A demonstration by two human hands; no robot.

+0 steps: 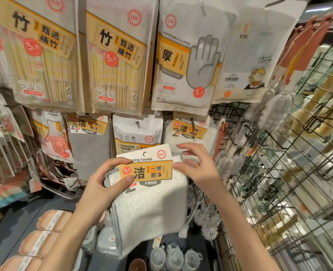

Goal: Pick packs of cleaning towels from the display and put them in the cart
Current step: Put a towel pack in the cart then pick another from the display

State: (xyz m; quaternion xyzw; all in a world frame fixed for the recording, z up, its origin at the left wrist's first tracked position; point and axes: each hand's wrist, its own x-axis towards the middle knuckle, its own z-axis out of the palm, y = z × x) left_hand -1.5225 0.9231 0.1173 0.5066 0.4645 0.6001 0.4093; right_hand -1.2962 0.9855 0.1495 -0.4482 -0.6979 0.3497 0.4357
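A pack of white cleaning towels (152,208) with an orange and white header card hangs free of the display in front of me. My left hand (105,184) pinches the card's left side between thumb and fingers. My right hand (197,165) hovers at the card's right edge with fingers spread and loosely bent, holding nothing. More white cleaning towel packs (189,132) hang on a hook just behind my right hand. A grey towel pack (90,141) hangs to the left of them. No cart shows in the frame.
Chopstick packs (114,63), disposable gloves (185,61) and a cleaning sponge pack (137,133) hang on the display. A black wire rack (290,173) with brushes fills the right side. Sponges (44,237) and small cups (173,257) lie on the dark shelf below.
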